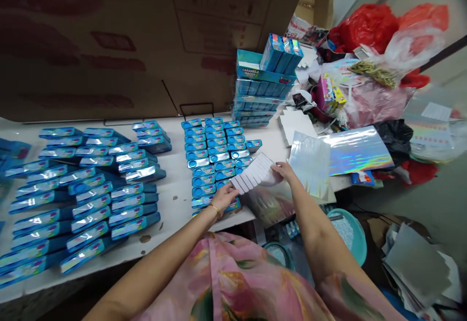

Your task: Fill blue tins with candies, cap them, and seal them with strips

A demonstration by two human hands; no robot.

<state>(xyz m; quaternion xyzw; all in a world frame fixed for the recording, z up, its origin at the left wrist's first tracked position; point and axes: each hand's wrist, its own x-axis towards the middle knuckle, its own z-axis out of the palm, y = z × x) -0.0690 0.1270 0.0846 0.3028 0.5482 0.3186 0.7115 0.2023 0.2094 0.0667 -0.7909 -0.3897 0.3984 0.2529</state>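
Note:
My left hand (224,197) pinches the lower left corner of a white sticker sheet (254,172) divided into narrow strips. On the sheet's right edge my right hand (283,171) closes with thumb and fingers. The sheet is tilted above the table's front edge, and its print is too small to read. Just left of it stand rows of small blue boxes (203,170) with shiny tops, a few partly covered by the sheet and my left hand. Below the sheet a glossy see-through sheet (272,204) hangs over the table edge.
More blue boxes (91,199) fill the table's left side. Behind stand a large brown carton (127,44) and a wrapped stack of display trays (257,92). Holographic sheets (310,165) and plastic bags (372,26) crowd the right. A teal basin (359,243) sits below.

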